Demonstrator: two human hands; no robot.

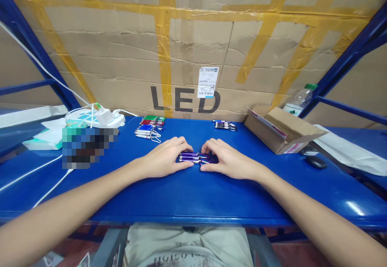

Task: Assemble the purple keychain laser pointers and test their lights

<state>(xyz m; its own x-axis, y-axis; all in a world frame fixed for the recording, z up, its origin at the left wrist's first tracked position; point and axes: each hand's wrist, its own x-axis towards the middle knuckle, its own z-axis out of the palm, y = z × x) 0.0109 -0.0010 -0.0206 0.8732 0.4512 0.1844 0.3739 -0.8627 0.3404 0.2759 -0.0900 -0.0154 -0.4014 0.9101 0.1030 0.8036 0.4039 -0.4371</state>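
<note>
Several small purple keychain penlights (189,157), slim metal tubes with clips at one end, lie side by side on the blue table in front of me. My left hand (168,157) curves round their left ends, thumb on the near side and fingers on the far side. At the clip ends, my right hand (225,158) grips in the same way, partly hiding the clips. Beyond my left hand are rows of similar penlights in green (155,118), red (152,122), blue (148,128) and silver (143,135). A dark blue and black group (223,125) lies beyond my right hand.
An open cardboard box (269,132) stands at the right, near a black computer mouse (316,161) and a plastic bottle (299,99). At the left are a white power strip (116,120) with cables, a tissue pack (42,141) and a blurred patch. A large taped carton (121,57) walls off the back.
</note>
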